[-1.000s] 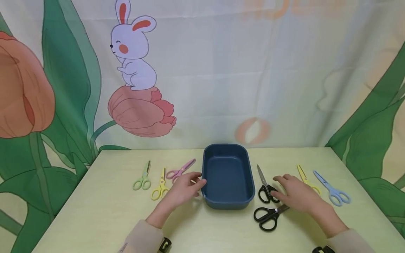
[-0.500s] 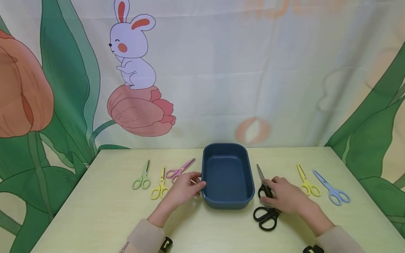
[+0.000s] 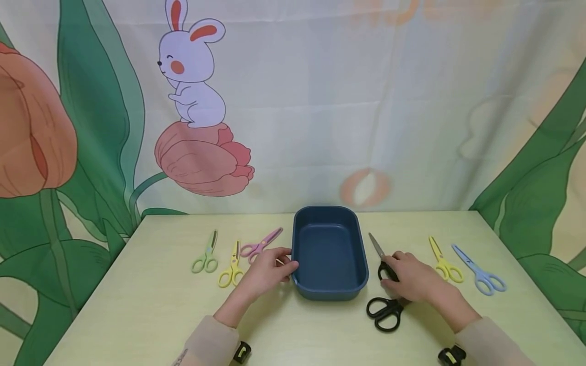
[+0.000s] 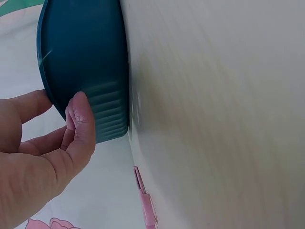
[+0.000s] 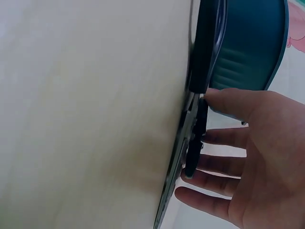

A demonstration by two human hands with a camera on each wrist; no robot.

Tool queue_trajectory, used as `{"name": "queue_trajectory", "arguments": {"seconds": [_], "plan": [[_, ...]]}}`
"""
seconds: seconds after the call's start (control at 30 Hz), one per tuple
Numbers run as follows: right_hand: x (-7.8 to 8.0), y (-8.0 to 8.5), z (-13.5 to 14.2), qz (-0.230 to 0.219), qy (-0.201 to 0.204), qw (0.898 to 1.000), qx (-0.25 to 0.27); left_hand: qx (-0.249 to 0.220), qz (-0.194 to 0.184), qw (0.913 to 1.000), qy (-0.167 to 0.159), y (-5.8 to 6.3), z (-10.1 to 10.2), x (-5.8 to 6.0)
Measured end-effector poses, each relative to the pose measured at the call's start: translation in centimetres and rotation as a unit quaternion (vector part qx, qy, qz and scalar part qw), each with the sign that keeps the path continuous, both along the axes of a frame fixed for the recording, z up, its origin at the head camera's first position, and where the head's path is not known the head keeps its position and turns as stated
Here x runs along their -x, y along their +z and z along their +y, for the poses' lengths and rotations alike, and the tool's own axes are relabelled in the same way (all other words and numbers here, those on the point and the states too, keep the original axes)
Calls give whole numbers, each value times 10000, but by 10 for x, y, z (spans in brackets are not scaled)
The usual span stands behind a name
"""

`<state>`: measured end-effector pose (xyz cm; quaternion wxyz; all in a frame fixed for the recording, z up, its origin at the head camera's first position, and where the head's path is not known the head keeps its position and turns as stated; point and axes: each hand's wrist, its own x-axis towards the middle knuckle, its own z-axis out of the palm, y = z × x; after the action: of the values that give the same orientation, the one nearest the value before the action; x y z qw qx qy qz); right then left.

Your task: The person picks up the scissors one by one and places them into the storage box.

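A dark blue rectangular box [image 3: 330, 294] stands at the middle of the table. My left hand [image 3: 264, 274] holds its left rim; in the left wrist view the thumb and fingers lie about the box wall [image 4: 81, 52]. To the right of the box, my right hand [image 3: 414, 277] pinches the black handles of one pair of scissors [image 3: 388, 271], whose grey blades point away from me. Just nearer to me lies a second pair of black-handled scissors [image 3: 384, 314], its blades partly hidden under the hand. In the right wrist view the thumb and fingertips meet the black handle [image 5: 195, 148] close to the tabletop.
Left of the box lie green scissors [image 3: 208, 254], yellow scissors [image 3: 234, 264] and pink scissors [image 3: 261, 244], the pink pair partly behind my left hand. On the right are another yellow pair [image 3: 443, 262] and a blue pair [image 3: 478, 269]. A printed curtain [image 3: 297, 112] hangs behind the table [image 3: 151, 295].
My right hand has moved left onto the farther black-handled scissors and taken hold of their handles; that pair has shifted and turned slightly. The left hand stays on the box.
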<state>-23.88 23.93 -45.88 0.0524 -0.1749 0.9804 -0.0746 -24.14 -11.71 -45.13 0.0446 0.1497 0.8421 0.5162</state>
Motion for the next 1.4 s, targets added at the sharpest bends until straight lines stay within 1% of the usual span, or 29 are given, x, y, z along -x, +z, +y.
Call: {"name": "queue_trajectory", "arguments": {"seconds": [0.13,0.33,0.47,0.67,0.73,0.93,1.13,1.23,1.4], "plan": [[3,0,2,14,-32,10000,39,4,-60,10000,21,1,0,-1],[8,-1,5,-98,-110,9999,-16,-3,-112,9999,-12,3,0,-2],[12,-1,6,-46,-148,9999,-48,-50,-139,9999,-48,4,1,-2],[18,-2,6,-106,-460,9989,69,14,-120,9999,-85,5,1,-3],[20,0,6,-138,-510,9985,120,26,-117,9999,-83,5,0,-4],[24,3,7,-176,-373,9991,103,14,-98,9998,-143,4,-1,-3],[25,1,8,-101,-247,9996,3,34,-126,9998,-177,4,0,-3],[26,-2,9,-83,-266,9996,-45,60,-132,9997,-182,4,0,-4],[27,-2,11,-49,-329,9994,21,77,-75,9998,-191,5,0,-5]]}}
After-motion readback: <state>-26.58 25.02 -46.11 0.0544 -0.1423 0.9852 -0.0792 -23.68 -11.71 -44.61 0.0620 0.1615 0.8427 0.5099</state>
